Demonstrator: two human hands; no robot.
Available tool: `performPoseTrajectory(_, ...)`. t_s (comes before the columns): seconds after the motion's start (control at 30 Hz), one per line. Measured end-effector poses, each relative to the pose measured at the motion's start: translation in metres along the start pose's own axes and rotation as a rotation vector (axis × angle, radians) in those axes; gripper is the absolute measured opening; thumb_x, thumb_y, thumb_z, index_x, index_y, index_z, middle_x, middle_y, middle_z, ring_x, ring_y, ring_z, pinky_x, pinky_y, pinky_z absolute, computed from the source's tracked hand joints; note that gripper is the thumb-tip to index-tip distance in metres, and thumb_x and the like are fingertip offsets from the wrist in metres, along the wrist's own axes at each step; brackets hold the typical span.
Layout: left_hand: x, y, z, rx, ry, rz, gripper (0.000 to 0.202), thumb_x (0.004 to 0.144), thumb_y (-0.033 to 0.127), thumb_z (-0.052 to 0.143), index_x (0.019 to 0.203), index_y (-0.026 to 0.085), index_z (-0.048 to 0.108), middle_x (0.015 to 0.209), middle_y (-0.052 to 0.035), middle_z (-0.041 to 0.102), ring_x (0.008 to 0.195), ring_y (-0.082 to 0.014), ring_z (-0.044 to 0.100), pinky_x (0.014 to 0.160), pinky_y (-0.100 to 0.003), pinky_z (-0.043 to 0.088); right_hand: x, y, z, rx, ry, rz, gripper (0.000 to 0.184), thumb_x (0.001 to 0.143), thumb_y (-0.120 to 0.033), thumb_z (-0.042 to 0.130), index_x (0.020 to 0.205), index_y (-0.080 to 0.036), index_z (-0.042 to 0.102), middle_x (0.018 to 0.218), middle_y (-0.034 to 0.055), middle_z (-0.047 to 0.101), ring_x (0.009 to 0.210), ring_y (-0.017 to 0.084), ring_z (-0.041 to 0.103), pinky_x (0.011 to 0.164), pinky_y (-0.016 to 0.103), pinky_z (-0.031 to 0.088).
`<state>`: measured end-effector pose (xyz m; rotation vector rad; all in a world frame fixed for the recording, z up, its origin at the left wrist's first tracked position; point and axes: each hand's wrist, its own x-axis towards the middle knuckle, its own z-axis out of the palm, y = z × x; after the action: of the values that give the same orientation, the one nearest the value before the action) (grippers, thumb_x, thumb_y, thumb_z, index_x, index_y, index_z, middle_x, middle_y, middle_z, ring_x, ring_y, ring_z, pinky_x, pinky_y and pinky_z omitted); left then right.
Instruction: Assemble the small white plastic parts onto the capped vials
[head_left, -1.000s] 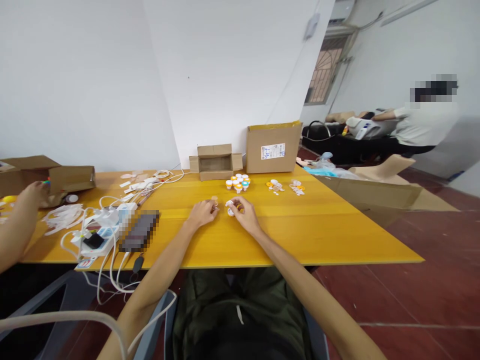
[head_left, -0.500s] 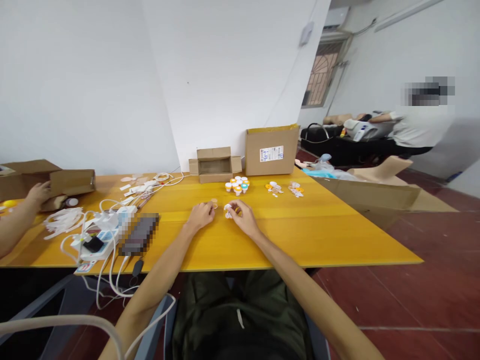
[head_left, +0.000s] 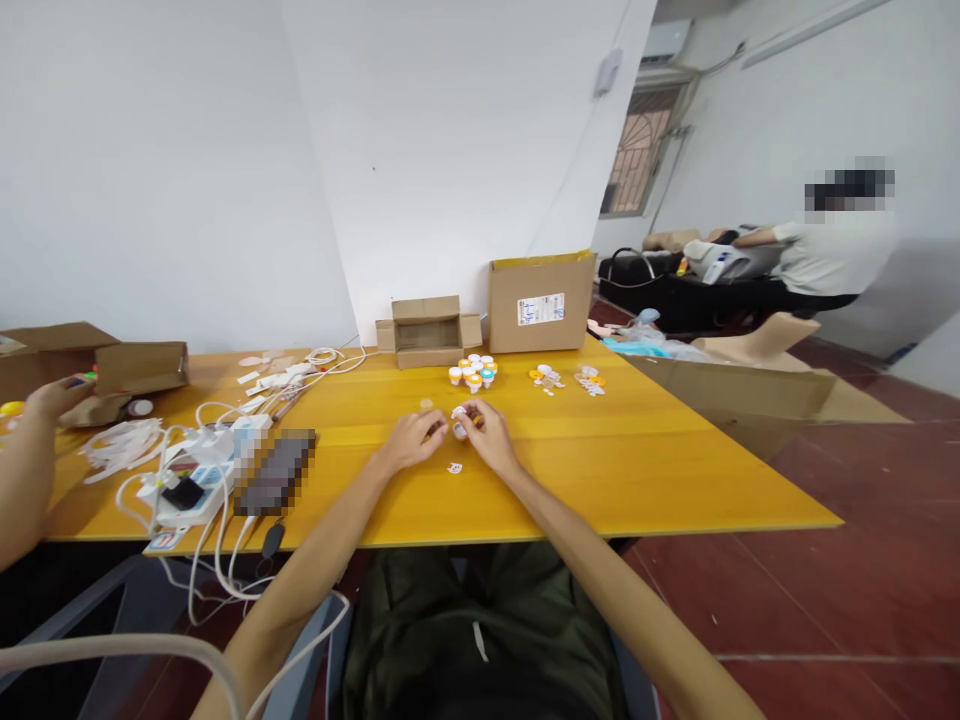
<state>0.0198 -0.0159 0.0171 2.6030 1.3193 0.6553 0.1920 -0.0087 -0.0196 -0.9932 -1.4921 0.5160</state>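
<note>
My right hand point(head_left: 487, 436) pinches a small white piece with dark print point(head_left: 458, 412) between thumb and fingers. Under those fingertips is a small round whitish part point(head_left: 460, 430), partly hidden by the hand. Just left of it, my left hand point(head_left: 416, 440) has bent fingers a little apart, and nothing shows in them. A second white printed piece point(head_left: 454, 468) lies flat on the table, nearer to me. Beyond my left hand rests a thin, pale round disc point(head_left: 426, 404). Several white-bodied parts with orange, white and blue tops point(head_left: 474, 372) stand grouped behind my hands.
Small loose parts lie in two clusters, one of orange and white pieces point(head_left: 546, 376) and another point(head_left: 590, 380). Behind stand an open carton point(head_left: 427, 340) and a taller box point(head_left: 540, 305). To the left are a power strip point(head_left: 217, 470), a phone point(head_left: 276, 472) and another person's hand point(head_left: 56, 398).
My left hand has moved right, closer to my right hand. One white printed piece now lies on the table below my hands, and the round part shows under my right fingers.
</note>
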Motion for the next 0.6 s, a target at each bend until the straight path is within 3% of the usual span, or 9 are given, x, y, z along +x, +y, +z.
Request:
performPoseTrajectory(0.13,-0.004,0.009,0.004,-0.049,-0.147,0.198,0.029,0.089,0.048,0.055,0.093,0.021,0.063,0.077,-0.0025,0.067,0.07,-0.018,0.062,0.069,-0.027,0.044,0.002,0.001,-0.001,0.023,0.044,0.031,0.013,0.079,-0.037,0.055,0.076,-0.025,0.059,0.075,0.0017,0.069,0.069,0.02,0.064,0.064,0.031,0.051)
performPoseTrajectory(0.23,-0.005,0.012,0.008,-0.003,-0.228,0.218,0.034,0.083,0.054,0.062,0.093,0.022,0.064,0.081,-0.005,0.067,0.077,-0.0212,0.064,0.073,-0.029,0.045,0.003,0.001,-0.003,0.053,0.067,0.049,0.013,0.078,-0.037,0.055,0.076,-0.025,0.058,0.075,0.0024,0.07,0.071,0.02,0.065,0.065,0.031,0.052)
performPoseTrajectory(0.43,-0.005,0.004,0.012,0.03,-0.205,0.133,0.025,0.092,0.043,0.052,0.097,0.022,0.065,0.084,-0.0069,0.068,0.084,-0.0225,0.065,0.078,-0.03,0.046,0.004,0.003,-0.003,0.081,0.09,0.062,0.016,0.079,-0.04,0.056,0.077,-0.024,0.058,0.074,0.0028,0.07,0.071,0.021,0.065,0.063,0.031,0.052)
performPoseTrajectory(0.6,-0.001,-0.007,0.011,-0.025,-0.134,0.07,0.02,0.093,0.037,0.05,0.089,0.022,0.063,0.079,-0.0033,0.067,0.076,-0.0186,0.062,0.074,-0.029,0.046,0.004,0.003,-0.003,0.09,0.064,0.051,0.018,0.08,-0.043,0.056,0.078,-0.025,0.059,0.075,0.0033,0.07,0.073,0.021,0.066,0.064,0.031,0.052)
